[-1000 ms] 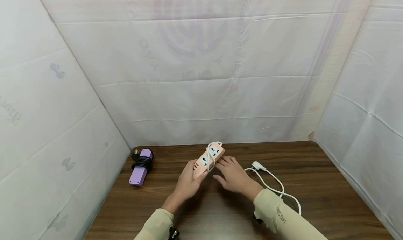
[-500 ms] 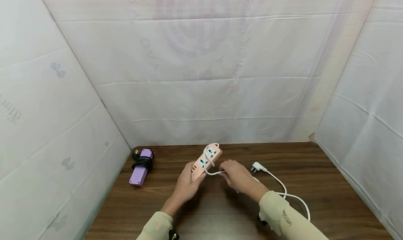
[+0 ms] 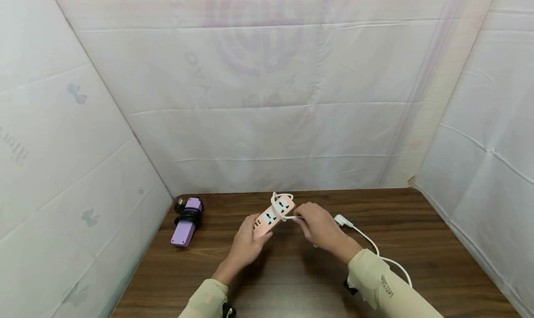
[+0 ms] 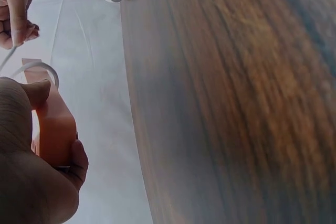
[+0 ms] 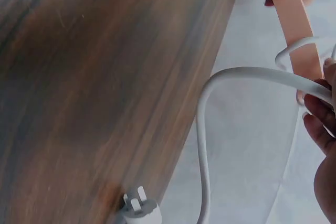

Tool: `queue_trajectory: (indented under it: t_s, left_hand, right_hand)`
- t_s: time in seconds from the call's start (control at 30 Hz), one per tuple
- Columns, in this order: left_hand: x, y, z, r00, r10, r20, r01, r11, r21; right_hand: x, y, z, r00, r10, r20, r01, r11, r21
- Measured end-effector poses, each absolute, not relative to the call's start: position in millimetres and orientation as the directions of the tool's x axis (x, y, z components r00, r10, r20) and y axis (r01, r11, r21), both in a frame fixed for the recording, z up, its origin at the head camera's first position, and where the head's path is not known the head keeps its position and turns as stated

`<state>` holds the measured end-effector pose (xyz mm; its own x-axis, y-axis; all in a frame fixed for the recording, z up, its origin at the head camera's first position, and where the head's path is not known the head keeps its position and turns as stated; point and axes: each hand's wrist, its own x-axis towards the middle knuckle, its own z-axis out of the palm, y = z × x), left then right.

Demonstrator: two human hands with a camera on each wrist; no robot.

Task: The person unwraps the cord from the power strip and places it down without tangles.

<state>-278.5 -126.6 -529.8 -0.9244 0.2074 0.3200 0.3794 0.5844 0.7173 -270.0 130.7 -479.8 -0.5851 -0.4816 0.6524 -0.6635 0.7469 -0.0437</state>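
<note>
A pink power strip (image 3: 273, 214) is held above the wooden table (image 3: 292, 281), its near end gripped by my left hand (image 3: 250, 242). The strip's underside (image 4: 52, 129) shows in the left wrist view between thumb and fingers. Its white cord (image 3: 375, 251) loops around the strip's far end. My right hand (image 3: 319, 226) pinches the cord beside the strip; the cord (image 5: 247, 74) runs under those fingers in the right wrist view. The white plug (image 3: 343, 221) lies on the table just right of my right hand, also seen as the plug (image 5: 137, 208).
A purple power strip (image 3: 186, 220) with a black cord wound around it lies at the table's back left. White sheeting (image 3: 267, 100) walls the table on the left, back and right. Bare wood (image 3: 438, 244) stretches to the right.
My right hand took hold of the white cord, then rose up and back to the strip's far end, drawing the cord tight around it. The left hand kept its grip.
</note>
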Motion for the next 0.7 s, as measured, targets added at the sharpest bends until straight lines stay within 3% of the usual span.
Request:
queue_trajectory:
  t_s: [0.37,0.7]
  left_hand:
    - [-280,-136,-529,-0.933,0.164,0.321,0.355,0.579,0.734]
    - [-282,-144,-527,-0.943,0.115,0.313,0.321,0.569,0.757]
  right_hand:
    - [-279,156,-475,-0.685,-0.34,0.644,-0.534,0.836,-0.126]
    - [-274,187,-482,-0.867,-0.308,0.392,-0.412,0.885,-0.217]
